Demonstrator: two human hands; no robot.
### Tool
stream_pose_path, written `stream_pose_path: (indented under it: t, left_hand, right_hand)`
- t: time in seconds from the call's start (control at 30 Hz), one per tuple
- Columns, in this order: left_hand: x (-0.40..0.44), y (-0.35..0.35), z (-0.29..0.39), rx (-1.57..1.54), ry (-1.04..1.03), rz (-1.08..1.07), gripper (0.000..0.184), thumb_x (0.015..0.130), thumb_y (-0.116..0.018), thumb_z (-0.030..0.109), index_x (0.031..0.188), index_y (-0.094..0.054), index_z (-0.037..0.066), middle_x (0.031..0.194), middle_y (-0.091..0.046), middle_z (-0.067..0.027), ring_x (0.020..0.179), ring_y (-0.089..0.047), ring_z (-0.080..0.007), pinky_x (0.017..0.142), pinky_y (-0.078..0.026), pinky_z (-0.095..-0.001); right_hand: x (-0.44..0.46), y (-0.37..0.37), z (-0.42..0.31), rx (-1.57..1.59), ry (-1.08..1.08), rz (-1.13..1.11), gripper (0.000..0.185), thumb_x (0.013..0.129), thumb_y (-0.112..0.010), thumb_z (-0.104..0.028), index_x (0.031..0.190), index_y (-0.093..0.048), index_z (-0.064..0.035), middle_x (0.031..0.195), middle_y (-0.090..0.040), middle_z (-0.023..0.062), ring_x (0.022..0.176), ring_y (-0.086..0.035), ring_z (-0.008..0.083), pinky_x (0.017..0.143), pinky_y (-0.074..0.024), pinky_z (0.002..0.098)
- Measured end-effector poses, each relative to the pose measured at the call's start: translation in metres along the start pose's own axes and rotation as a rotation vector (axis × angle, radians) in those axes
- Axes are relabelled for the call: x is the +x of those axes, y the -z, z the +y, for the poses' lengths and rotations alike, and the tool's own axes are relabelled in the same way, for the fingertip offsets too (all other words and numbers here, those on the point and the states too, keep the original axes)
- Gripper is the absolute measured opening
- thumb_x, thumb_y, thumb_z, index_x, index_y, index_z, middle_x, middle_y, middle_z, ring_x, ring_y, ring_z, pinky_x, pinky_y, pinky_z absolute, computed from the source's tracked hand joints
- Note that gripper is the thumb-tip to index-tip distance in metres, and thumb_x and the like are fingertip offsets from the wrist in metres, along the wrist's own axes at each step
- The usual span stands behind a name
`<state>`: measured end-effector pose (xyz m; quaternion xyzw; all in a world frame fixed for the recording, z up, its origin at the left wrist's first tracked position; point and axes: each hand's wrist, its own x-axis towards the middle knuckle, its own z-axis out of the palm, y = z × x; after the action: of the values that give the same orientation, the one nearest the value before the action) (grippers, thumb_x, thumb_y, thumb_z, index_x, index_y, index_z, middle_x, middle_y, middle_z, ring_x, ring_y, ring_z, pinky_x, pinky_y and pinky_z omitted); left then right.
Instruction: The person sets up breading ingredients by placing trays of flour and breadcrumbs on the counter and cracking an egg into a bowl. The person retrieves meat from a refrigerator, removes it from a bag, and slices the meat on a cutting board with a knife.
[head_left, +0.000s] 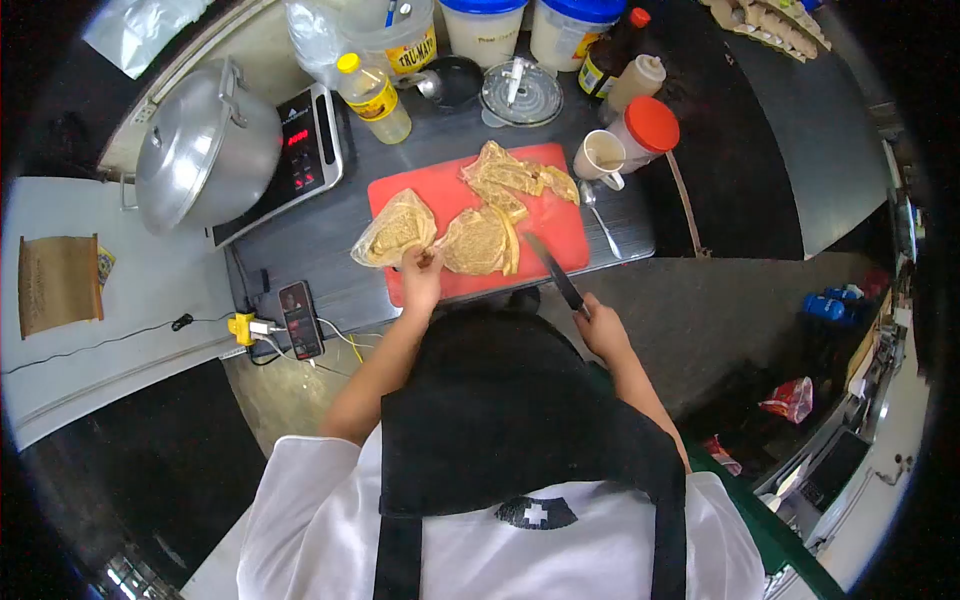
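A red cutting board (550, 215) carries several pieces of pale, yellowish coated meat. My right hand (600, 325) grips a kitchen knife (556, 272) by its handle, the blade pointing away from me over the board's front right part. With fingers pinched, my left hand (421, 280) is at the board's front left, between a clear plastic bag (398, 228) holding a coated piece and the left tip of a meat slice (474, 241). What those fingers hold is too small to tell. A narrow cut strip (511, 240) lies along the slice's right side. More pieces (505, 175) lie behind it.
Left of the board, a large lidded pot (205, 145) stands by an induction cooker (305, 150). An oil bottle (375, 100), tubs, a clear lid (521, 92) and a red-lidded jar (645, 130) line the back. A mug (600, 158) and spoon (601, 220) are at right; a phone (301, 318) lies front left.
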<state>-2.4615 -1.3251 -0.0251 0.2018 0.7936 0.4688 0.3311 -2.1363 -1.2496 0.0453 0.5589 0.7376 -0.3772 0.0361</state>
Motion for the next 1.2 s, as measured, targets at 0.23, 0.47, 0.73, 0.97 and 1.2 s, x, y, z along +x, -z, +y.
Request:
stream_pose_path:
  t: [0.23,0.47,0.73,0.97,1.2]
  left_hand:
    - [0.02,-0.017,-0.029,-0.018,0.009,0.08,0.045,0.079,-0.074,0.011,0.112,-0.046,-0.001,0.091,-0.059,-0.0076,0.078,-0.057,-0.0134,0.062,-0.049,-0.0263]
    - [0.008,-0.021,-0.007,-0.107,-0.146,0.091,0.039,0.077,-0.071,0.003,0.108,-0.047,0.003,0.083,-0.058,-0.0061,0.074,-0.057,-0.0135,0.065,-0.047,-0.0278]
    - [-0.047,-0.02,0.108,-0.161,-0.407,-0.301,0.037,0.082,-0.062,-0.006,0.112,-0.045,0.007,0.098,-0.052,-0.004,0.088,-0.053,-0.0115,0.075,-0.045,-0.0268]
    - [-0.051,-0.015,0.139,-0.329,-0.315,-0.436,0.038,0.083,-0.06,-0.008,0.114,-0.044,0.007,0.1,-0.051,-0.0019,0.088,-0.052,-0.01,0.076,-0.045,-0.0267]
    - [0.0,0.004,0.076,0.392,-0.44,0.133,0.041,0.081,-0.068,0.01,0.117,-0.052,-0.003,0.115,-0.056,-0.0224,0.108,-0.055,-0.039,0.092,-0.044,-0.0435]
  right_hand:
    - [0.02,0.012,0.011,-0.074,0.075,-0.065,0.026,0.083,-0.061,-0.019,0.103,-0.053,-0.0054,0.089,-0.064,0.028,0.089,-0.06,0.0456,0.076,-0.0472,0.0534]
    - [0.036,0.018,0.018,-0.099,0.112,-0.09,0.027,0.083,-0.061,-0.019,0.106,-0.053,-0.0069,0.089,-0.064,0.0272,0.088,-0.061,0.0457,0.076,-0.0469,0.0538]
    - [0.035,0.032,0.014,-0.098,0.083,-0.111,0.029,0.083,-0.06,-0.021,0.107,-0.053,-0.0076,0.089,-0.064,0.0273,0.088,-0.061,0.0456,0.077,-0.0472,0.0541]
    - [0.036,0.026,0.032,-0.079,0.116,-0.091,0.028,0.083,-0.06,-0.02,0.106,-0.052,-0.0063,0.088,-0.064,0.0276,0.087,-0.06,0.0463,0.076,-0.047,0.0547]
    - [0.037,0.02,0.036,-0.093,0.126,-0.078,0.026,0.084,-0.059,-0.019,0.105,-0.051,-0.0059,0.085,-0.065,0.0264,0.083,-0.061,0.0461,0.074,-0.0474,0.0548]
